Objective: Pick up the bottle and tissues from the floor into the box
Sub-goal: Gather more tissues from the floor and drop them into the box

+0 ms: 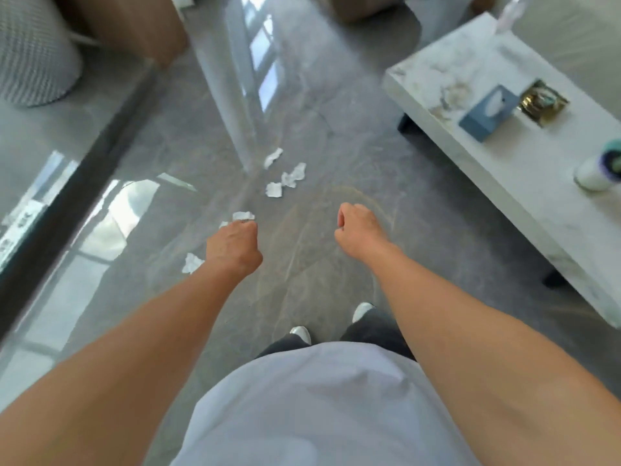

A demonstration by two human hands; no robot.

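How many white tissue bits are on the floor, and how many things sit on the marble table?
Crumpled tissues on the floor: 5, maybe more behind the left hand
Blue tissue box: 1
Gold tray: 1
White roll: 1
Total: 8

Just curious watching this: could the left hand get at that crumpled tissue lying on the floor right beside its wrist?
Probably yes. The left hand hangs just beside that tissue, and nothing lies between them on the floor. The person is standing, though, so they would likely need to bend down.

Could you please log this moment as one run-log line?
phase: approach | left hand: fisted, above floor | right hand: fisted, apparently empty | crumpled white tissues: on glossy grey floor | bottle, box: unseen
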